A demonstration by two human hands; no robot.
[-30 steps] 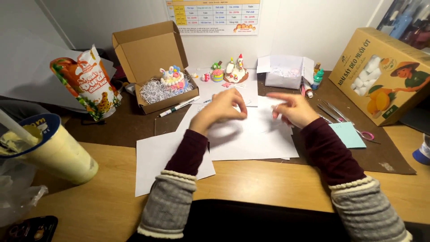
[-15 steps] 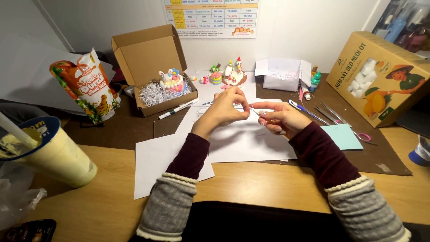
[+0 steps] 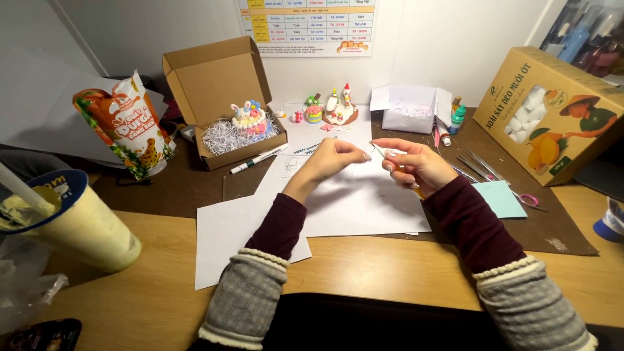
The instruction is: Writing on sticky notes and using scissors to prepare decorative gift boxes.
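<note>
I see the left hand (image 3: 331, 159) and right hand (image 3: 416, 166) at mid-frame over white paper (image 3: 351, 201) on the tabletop, right grip clamped on a thin tool (image 3: 379, 153), left fingertips pinched together on something too small to tell; finished figurines (image 3: 335, 110) stand above, so I judge this piece unfinished.

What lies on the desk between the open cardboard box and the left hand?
A marker pen lies between the open box and the left hand, on the brown mat by the white paper, seen in the head view.
</note>
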